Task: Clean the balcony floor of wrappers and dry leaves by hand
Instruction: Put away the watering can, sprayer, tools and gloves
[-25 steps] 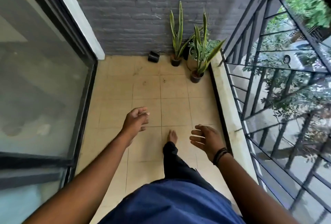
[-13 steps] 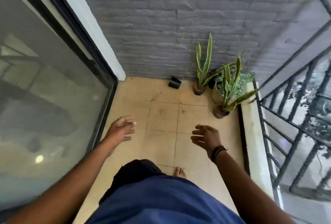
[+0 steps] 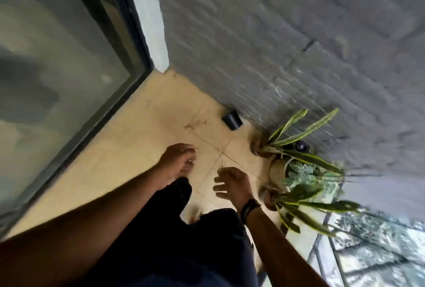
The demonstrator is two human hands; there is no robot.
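- Head view, tilted and blurred: left hand [image 3: 178, 162] out over the tiled balcony floor [image 3: 128, 149], fingers loosely curled together, holding nothing visible.
- Right hand [image 3: 232, 183] beside it, fingers spread and relaxed, empty, a dark wristband [image 3: 249, 206] on the wrist.
- Small brown specks, possibly dry leaf bits [image 3: 195, 123], lie on the tiles near a tipped black pot [image 3: 232, 120] by the grey brick wall [image 3: 299, 45].
- Potted plants [image 3: 299, 171] stand just right of the right hand; glass door [image 3: 57, 68] at left.
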